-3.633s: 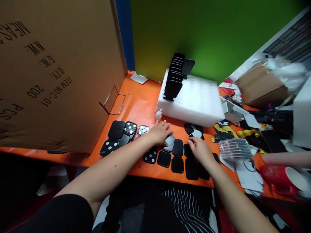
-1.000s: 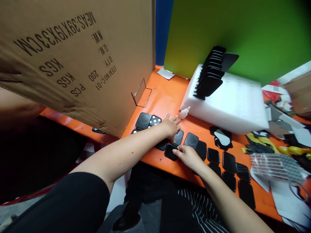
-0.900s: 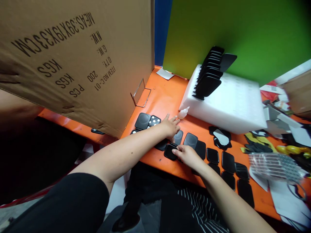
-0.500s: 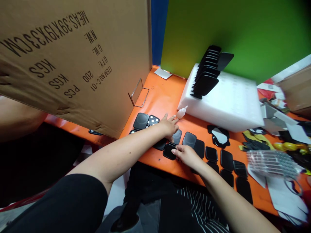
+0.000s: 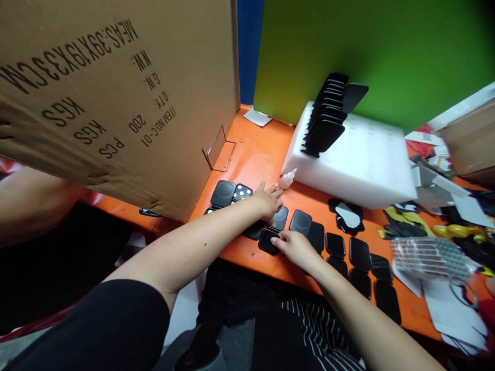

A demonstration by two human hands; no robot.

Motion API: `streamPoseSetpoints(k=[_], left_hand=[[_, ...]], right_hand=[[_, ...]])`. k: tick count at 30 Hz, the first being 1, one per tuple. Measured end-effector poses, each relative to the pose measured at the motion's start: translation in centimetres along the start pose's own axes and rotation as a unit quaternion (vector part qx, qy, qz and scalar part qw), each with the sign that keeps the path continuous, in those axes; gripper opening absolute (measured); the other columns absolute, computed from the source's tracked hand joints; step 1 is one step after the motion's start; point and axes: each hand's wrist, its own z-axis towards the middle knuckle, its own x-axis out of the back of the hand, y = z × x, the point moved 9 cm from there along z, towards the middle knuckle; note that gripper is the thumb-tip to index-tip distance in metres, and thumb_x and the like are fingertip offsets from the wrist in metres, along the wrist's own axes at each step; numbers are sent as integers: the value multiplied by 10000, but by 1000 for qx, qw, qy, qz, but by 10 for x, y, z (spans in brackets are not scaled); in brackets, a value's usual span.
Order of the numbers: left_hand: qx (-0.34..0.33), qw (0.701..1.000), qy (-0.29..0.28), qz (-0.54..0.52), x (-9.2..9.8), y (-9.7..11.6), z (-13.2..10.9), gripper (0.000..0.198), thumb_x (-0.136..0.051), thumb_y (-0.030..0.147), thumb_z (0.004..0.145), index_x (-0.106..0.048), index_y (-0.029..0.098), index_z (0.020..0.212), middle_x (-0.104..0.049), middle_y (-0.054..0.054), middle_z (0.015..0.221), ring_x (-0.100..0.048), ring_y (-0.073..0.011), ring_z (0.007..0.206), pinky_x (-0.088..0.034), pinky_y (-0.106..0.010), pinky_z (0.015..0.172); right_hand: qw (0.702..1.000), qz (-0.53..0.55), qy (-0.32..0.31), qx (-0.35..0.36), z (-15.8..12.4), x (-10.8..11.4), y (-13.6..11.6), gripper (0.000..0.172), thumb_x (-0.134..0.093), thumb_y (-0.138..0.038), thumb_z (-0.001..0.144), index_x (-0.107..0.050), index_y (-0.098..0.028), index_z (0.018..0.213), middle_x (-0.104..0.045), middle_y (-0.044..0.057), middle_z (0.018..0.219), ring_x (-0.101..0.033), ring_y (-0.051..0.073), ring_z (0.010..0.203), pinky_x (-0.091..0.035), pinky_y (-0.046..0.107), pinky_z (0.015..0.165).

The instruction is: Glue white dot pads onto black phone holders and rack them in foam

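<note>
Several black hinged compact cases lie open on the orange table. One black compact case [image 5: 268,241] lies near the front edge between my hands. My right hand [image 5: 296,249] grips its lower half, with the thumb on the inside face and the other fingers at the rim. My left hand [image 5: 266,203] is over the upper half of that case, fingers spread and thumb pointing down towards the hinge. A small whitish dropper bottle [image 5: 286,180] lies just beyond the left fingertips. Left of my wrist is a case half with white dots [image 5: 242,192], partly hidden by my forearm.
A large carton [image 5: 116,103] stands at the left, a wire stand [image 5: 220,154] beside it. Thin black plates [image 5: 327,116] stand in a white foam block [image 5: 359,159]. Open black cases [image 5: 360,253], gloves [image 5: 406,226] and a bubble-wrap bag [image 5: 429,256] lie right. Another person's arm [image 5: 34,201] shows far left.
My hands keep almost the same place on the black compact case. The other person's arm at the far left has moved slightly down. The view has shifted a little.
</note>
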Motion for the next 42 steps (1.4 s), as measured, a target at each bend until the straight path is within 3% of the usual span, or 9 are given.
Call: streamPoseSetpoints(k=[6,15,22,26,28,31,35,42], left_hand=[[1,1000,6,-5,1,1,-1,598,-723,504,514,-571,261,1040,-203,-54,1432,-82,-318,1309,31,-581,1001],[5,1000,7,-2,1,0,-3,585,-704,508,544,-563,258,1054,-187,-58,1437,-88,-325,1306,20,-598,990],[-1,1000,11,14,1,0,-4,525,-686,511,553,-582,253,999,-202,-54,1432,-96,-315,1306,7,-596,989],[-1,999,-3,37,0,1,-6,530,-651,508,599,-550,245,1048,-154,-69,1444,-75,-297,1313,-14,-596,988],[-1,999,-7,41,1,1,-7,523,-649,503,604,-547,245,1047,-149,-68,1445,-72,-293,1314,-13,-595,988],[2,999,-9,32,3,2,-7,506,-671,503,574,-568,254,1002,-170,-53,1441,-89,-298,1311,4,-590,990],[8,1000,-10,25,3,2,-5,535,-687,484,560,-565,254,1027,-179,-49,1439,-93,-317,1307,30,-593,989],[4,999,-12,46,0,5,-3,616,-682,513,565,-540,231,1094,-179,-84,1436,-81,-331,1307,27,-605,984]], right_hand=[[999,-34,-24,-11,4,1,-3,327,-473,-410,764,-454,-192,520,-480,-10,497,-410,114,486,-227,237,463],[993,-110,-36,-3,8,1,-6,321,-466,-441,768,-592,-189,615,-600,58,603,-532,169,564,-275,250,480],[976,-215,6,-25,3,14,-7,414,-471,-541,757,-651,-171,708,-651,128,723,-604,248,698,-373,293,565],[966,-240,66,65,-30,11,-23,381,-329,-402,874,-641,-185,853,-660,111,814,-608,222,778,-435,319,672],[956,-230,99,152,-53,1,-37,354,-296,-318,896,-602,-191,1022,-628,101,1033,-567,209,962,-419,331,826],[938,-225,100,246,-76,-23,-48,405,-336,-330,891,-439,-187,1256,-443,77,1310,-407,208,1190,-296,366,1005],[940,-240,71,233,-69,-43,-41,484,-331,-370,889,-336,-164,1327,-330,76,1377,-338,218,1243,-247,401,1035],[951,-217,84,205,-56,-39,-45,406,-300,-281,900,-415,-196,1280,-410,50,1332,-385,202,1212,-181,411,1054]])
